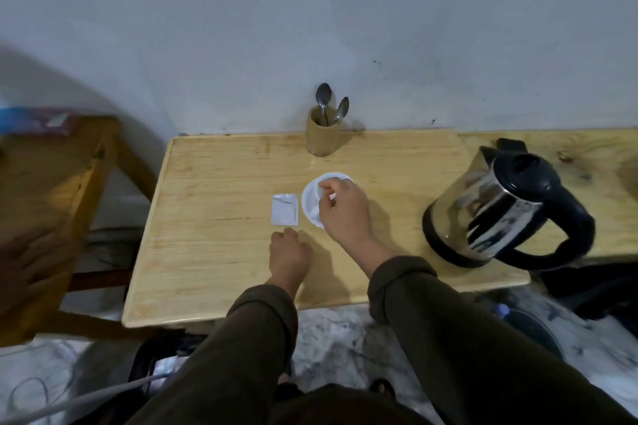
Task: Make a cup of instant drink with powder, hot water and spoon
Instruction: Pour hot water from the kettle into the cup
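Observation:
A white cup [312,198] stands open side up in the middle of the wooden table [214,252]. My right hand [343,214] covers the cup's right half, with thumb and fingers closed on its rim. A flat white powder sachet [285,209] lies just left of the cup. My left hand [289,254] rests on the table as a loose fist just below the sachet, not touching it, and I see nothing in it. Two metal spoons [324,102] stand in a wooden holder [321,134] at the table's back edge, behind the cup.
A steel kettle [500,210] with a black handle and lid stands at the table's right, close to the front edge. A wooden chair or stool [51,217] sits to the left. The wall runs right behind the table. Cables and dark objects lie on the floor below.

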{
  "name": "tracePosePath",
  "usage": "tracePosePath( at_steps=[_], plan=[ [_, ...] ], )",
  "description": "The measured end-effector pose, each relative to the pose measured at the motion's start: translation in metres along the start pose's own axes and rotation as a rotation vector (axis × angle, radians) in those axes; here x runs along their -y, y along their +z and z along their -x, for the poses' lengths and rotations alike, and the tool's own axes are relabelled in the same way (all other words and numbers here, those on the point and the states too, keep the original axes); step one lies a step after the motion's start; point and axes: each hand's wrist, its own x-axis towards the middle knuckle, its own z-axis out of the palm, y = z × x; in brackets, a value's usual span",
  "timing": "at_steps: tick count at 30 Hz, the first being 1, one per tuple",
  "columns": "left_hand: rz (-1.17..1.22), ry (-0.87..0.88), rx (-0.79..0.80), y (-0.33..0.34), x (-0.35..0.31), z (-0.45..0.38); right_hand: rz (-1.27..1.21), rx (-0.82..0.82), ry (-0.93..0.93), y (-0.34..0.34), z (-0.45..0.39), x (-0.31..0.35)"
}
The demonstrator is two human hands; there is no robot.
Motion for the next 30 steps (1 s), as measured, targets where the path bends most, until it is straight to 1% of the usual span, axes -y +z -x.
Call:
tracePosePath(
  at_steps=[4, 7, 10, 12, 14, 16, 18, 21, 24, 27, 30],
  plan=[
    [-0.057, 0.041, 0.072, 0.041, -0.017, 0.028, 0.028, -0.164, -0.075, -0.056, 0.022, -0.040],
    [-0.115, 0.072, 0.111, 0.077, -0.030, 0.054, 0.148, -0.326, -0.129, -0.098, 0.037, -0.076],
    [-0.158, 0.053, 0.114, 0.104, -0.044, 0.077, 0.326, -0.431, -0.081, -0.137, 0.049, -0.107],
    [-0.195, 0.046, 0.086, 0.117, -0.050, 0.083, 0.381, -0.523, -0.060, -0.160, 0.056, -0.124],
    [-0.212, 0.009, 0.070, 0.124, -0.057, 0.086, 0.388, -0.574, -0.003, -0.179, 0.059, -0.138],
    [-0.224, -0.035, 0.065, 0.130, -0.061, 0.085, 0.369, -0.573, 0.085, -0.193, 0.061, -0.151],
    [-0.263, -0.053, 0.057, 0.131, -0.066, 0.083, 0.345, -0.538, 0.157, -0.203, 0.062, -0.163],
    [-0.250, -0.076, 0.072, 0.131, -0.067, 0.078, 0.284, -0.501, 0.169, -0.215, 0.062, -0.175],
    [-0.289, -0.055, 0.083, 0.132, -0.065, 0.074, 0.132, -0.482, 0.195, -0.228, 0.055, -0.181],
    [-0.347, -0.027, 0.080, 0.131, -0.067, 0.076, -0.091, -0.445, 0.324, -0.241, 0.049, -0.184],
    [-0.288, -0.015, 0.048, 0.128, -0.064, 0.075, -0.131, -0.391, 0.402, -0.248, 0.045, -0.181]
  ],
)
